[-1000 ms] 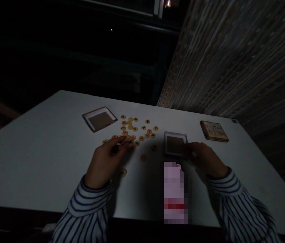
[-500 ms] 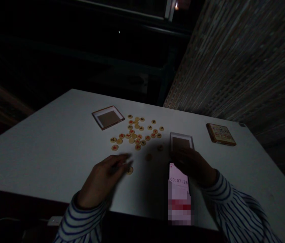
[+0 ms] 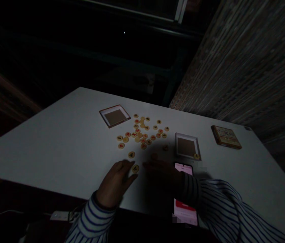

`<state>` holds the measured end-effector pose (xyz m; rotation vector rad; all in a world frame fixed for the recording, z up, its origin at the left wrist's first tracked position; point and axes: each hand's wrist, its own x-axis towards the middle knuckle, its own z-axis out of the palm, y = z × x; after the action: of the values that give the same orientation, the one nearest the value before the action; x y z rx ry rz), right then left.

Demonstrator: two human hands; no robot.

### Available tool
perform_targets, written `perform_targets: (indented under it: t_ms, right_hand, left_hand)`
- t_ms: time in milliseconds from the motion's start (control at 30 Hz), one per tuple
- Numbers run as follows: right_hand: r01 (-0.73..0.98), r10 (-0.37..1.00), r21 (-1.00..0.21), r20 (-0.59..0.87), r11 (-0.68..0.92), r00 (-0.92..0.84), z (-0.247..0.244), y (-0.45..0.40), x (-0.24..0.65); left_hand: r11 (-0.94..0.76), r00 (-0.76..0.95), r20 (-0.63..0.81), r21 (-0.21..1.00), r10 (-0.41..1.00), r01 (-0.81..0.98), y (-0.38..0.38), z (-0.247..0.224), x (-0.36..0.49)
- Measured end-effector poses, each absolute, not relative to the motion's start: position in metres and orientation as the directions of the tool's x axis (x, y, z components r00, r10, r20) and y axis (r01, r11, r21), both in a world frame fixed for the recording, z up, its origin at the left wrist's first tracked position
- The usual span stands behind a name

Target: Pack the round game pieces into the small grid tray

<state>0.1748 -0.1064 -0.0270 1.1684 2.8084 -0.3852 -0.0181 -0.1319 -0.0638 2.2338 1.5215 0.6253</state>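
Round wooden pieces with red or black characters lie scattered mid-table, some blank side up. My left hand (image 3: 115,182) is at the near edge, thumb and fingers apart around a black-marked piece (image 3: 135,168) that appears to rest on the table. Another black-marked piece (image 3: 131,154) lies just beyond its fingers. My right hand (image 3: 164,173) is in deep shadow to the right, fingers pointing left, beside a dim piece (image 3: 154,156); its grip is too dark to make out. In the right open box (image 3: 186,146), one piece (image 3: 196,156) sits at the near right corner.
A second open box (image 3: 115,116) lies at the back left of the white table (image 3: 63,145). A closed box (image 3: 225,136) is at the right. The lit phone (image 3: 186,216) lies partly under my right forearm. A beaded curtain (image 3: 233,67) hangs behind.
My right hand has moved left from the right box, uncovering the box and a piece in its corner. A black-marked piece now shows beyond my left hand. The view has shifted slightly.
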Motion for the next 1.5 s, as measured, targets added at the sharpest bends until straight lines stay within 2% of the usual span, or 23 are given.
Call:
perform_targets:
  t_ms: [300,433,567,733,900,1133,1500]
  right_hand:
    - [0.701,0.677,-0.131,-0.186,0.701,-0.712,-0.033,-0.104,0.16]
    - [0.686,0.662,-0.149,-0.183,0.712,-0.727,-0.032,-0.104,0.16]
    - [0.69,0.667,-0.176,-0.173,0.702,-0.724,-0.03,-0.105,0.162]
    - [0.716,0.713,-0.21,-0.106,0.665,-0.693,-0.018,-0.104,0.173]
    - [0.704,0.743,-0.332,-0.014,0.628,-0.67,-0.009,-0.099,0.195]
    - [0.565,0.824,-0.644,0.193,0.516,-0.533,-0.003,-0.095,0.226]
    - [0.513,0.914,-0.768,0.234,0.384,-0.332,0.008,-0.095,0.263]
  left_hand:
    - [-0.383,0.368,0.125,0.46,0.921,0.801,-0.127,-0.064,-0.014]
    - [-0.392,0.384,0.116,0.468,0.916,0.792,-0.127,-0.061,-0.012]
    - [-0.373,0.352,0.143,0.522,0.925,0.767,-0.126,-0.062,-0.011]
    - [-0.268,0.24,0.132,0.632,0.962,0.727,-0.127,-0.058,-0.005]
    - [-0.235,0.195,0.143,0.741,0.97,0.628,-0.124,-0.047,0.007]
    - [-0.217,0.178,0.145,0.835,0.973,0.505,-0.115,-0.032,0.04]
    - [-0.27,0.229,0.195,0.891,0.954,0.366,-0.1,-0.016,0.093]
